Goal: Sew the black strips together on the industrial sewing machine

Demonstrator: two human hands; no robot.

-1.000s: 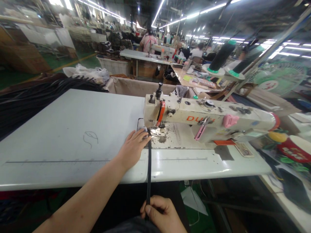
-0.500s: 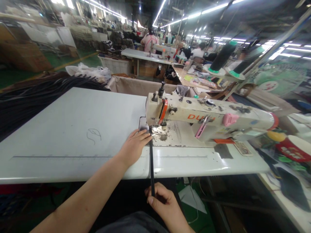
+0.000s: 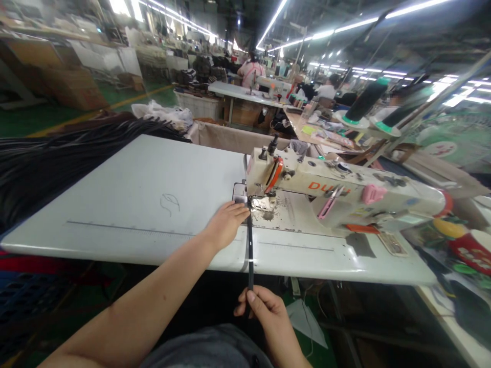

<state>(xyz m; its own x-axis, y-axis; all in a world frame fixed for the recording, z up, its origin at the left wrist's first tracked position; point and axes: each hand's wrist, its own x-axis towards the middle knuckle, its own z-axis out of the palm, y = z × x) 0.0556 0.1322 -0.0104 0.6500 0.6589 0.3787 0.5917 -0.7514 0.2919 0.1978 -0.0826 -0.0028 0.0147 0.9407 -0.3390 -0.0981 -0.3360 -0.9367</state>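
Observation:
A narrow black strip [image 3: 250,250] runs from under the needle area of a white sewing machine [image 3: 345,191] over the table's front edge. My left hand [image 3: 227,221] lies flat beside the needle, fingers stretched out, fingertips touching the strip. Below the table edge, my right hand [image 3: 263,302] pinches the strip between thumb and fingers. The strip is straight between the two hands. Part of it also shows behind the machine head.
The white table [image 3: 130,189] carries a printed ruler line and a pen drawing. Many black strips [image 3: 69,153] are heaped at left. Pink snips [image 3: 328,204] rest against the machine. Thread cones [image 3: 366,102] stand at right; other people sit further back.
The view has shifted, so table and machine appear further right. The strip now shows behind the machine head, and my right hand is closer to the table edge.

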